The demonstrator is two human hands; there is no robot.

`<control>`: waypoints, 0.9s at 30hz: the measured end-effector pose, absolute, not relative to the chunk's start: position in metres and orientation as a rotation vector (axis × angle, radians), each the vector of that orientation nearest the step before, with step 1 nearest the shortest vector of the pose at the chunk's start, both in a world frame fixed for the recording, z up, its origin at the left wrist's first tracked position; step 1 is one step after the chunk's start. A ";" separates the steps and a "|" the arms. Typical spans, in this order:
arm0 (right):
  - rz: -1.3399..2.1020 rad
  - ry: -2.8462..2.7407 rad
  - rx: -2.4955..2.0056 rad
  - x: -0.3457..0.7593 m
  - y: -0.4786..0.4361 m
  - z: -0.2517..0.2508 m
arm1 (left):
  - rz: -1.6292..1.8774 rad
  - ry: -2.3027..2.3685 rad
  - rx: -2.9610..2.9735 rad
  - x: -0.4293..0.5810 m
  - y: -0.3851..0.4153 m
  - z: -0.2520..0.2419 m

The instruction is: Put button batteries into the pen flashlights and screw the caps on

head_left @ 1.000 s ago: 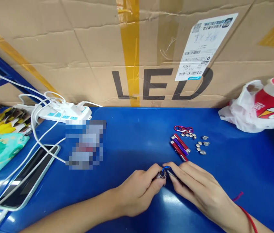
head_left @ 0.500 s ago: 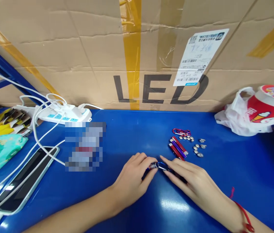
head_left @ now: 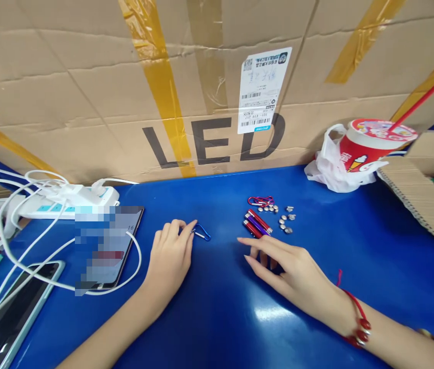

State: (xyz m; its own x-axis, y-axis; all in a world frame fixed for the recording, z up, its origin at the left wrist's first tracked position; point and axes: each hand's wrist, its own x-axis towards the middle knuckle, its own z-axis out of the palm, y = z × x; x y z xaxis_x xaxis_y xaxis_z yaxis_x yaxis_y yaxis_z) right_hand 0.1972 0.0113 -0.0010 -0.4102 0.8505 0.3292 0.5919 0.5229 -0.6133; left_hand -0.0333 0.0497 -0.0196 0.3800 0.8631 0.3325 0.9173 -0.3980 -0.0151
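My left hand is closed, pinching a small blue carabiner just above the blue table. The carabiner's loop sticks out to the right of the fingertips; whatever else lies under the palm is hidden. Apart from it, my right hand hovers with thumb and forefinger spread and nothing visible between them. Just beyond the right fingertips lie several red and purple metal tubes side by side. Behind them are red and purple carabiners and several small silver button cells, along with small metal bits.
At left, a white power strip trails cables around a phone and another phone. A large cardboard box stands along the back. Right of it are a red cup in a plastic bag and an open carton.
My hands have moved apart. The left went left with the blue carabiner, while the right let go and its fingers spread. The camera view has turned to the right.
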 end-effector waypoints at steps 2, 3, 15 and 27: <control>0.496 -2.135 -1.140 0.198 0.010 0.000 | -0.335 -1.563 -2.321 -0.038 0.054 -0.022; 0.463 -2.138 -1.124 0.199 0.009 0.001 | -0.292 -1.551 -2.266 -0.041 0.055 -0.023; 0.310 -2.353 -0.910 0.197 0.002 -0.003 | -0.167 -1.630 -2.243 -0.053 0.067 -0.017; 0.375 -2.241 -1.010 0.197 0.008 -0.013 | 0.028 -1.710 -2.085 -0.025 0.021 -0.013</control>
State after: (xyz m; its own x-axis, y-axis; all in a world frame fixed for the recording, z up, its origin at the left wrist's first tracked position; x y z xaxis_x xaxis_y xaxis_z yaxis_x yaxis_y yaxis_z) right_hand 0.1970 0.0075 -0.0126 -0.4971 0.7482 0.4394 0.5646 0.6635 -0.4910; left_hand -0.0248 0.0214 -0.0132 0.2347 0.9373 0.2575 0.9283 -0.1376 -0.3454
